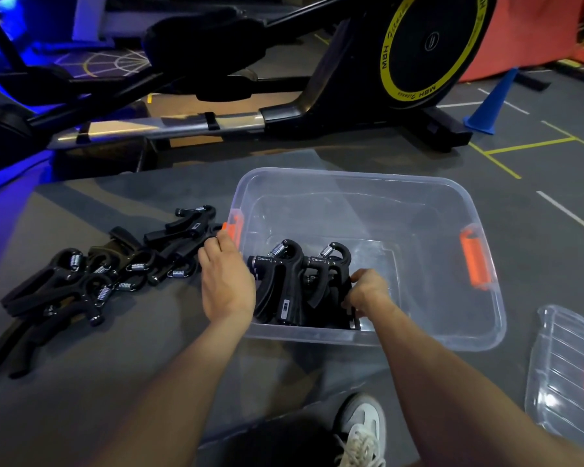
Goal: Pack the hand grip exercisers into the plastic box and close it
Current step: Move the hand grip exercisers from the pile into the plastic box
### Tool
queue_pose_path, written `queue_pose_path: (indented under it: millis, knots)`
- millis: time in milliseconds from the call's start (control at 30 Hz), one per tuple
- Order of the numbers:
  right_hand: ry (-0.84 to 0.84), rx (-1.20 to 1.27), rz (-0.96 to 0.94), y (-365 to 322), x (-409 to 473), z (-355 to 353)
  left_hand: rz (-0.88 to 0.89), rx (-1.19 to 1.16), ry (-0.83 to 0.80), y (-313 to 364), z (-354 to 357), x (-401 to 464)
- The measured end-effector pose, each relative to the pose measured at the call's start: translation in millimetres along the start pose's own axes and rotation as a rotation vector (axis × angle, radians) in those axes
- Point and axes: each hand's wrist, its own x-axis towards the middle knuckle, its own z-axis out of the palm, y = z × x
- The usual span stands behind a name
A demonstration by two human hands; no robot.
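A clear plastic box with orange side latches stands open on the grey floor. In its near-left corner stand several black hand grip exercisers with steel springs. My right hand is inside the box, fingers closed on the handle of the rightmost exerciser. My left hand rests at the box's left wall, fingertips touching a loose exerciser by the orange latch. A heap of several more exercisers lies on the floor to the left. The box's clear lid lies at the lower right.
A black elliptical trainer with a yellow-ringed flywheel stands right behind the box. A blue cone stands at the back right. My white shoe is on the floor below the box.
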Motion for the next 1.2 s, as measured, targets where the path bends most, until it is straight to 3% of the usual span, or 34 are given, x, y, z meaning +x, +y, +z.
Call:
queue_pose_path:
  millis: [267,433,567,900,1100,1200]
  knots:
    - [-0.040,0.070,-0.011,3.9,1.6,-1.5,-0.003,0.003,-0.001,-1.6,0.3,-1.6]
    - [-0.087,-0.280,-0.284,1.0,-1.3,-5.0,0.004,0.001,0.007,-2.3,1.0,-1.2]
    - [-0.210,-0.355,-0.263,-3.5,1.5,-14.5,0.012,0.006,0.011,-2.5,2.5,0.2]
    - [-0.308,-0.276,-0.251,0.1,-8.6,-19.4,0.014,0.026,0.020,-1.6,4.7,2.4]
    - [-0.220,-0.361,-0.288,5.3,-6.7,-17.4,0.010,0.025,0.029,-3.7,6.1,2.4]
    - [-0.102,-0.210,-0.304,-0.1,-0.2,-17.6,0.016,0.013,0.014,-2.5,6.2,5.7]
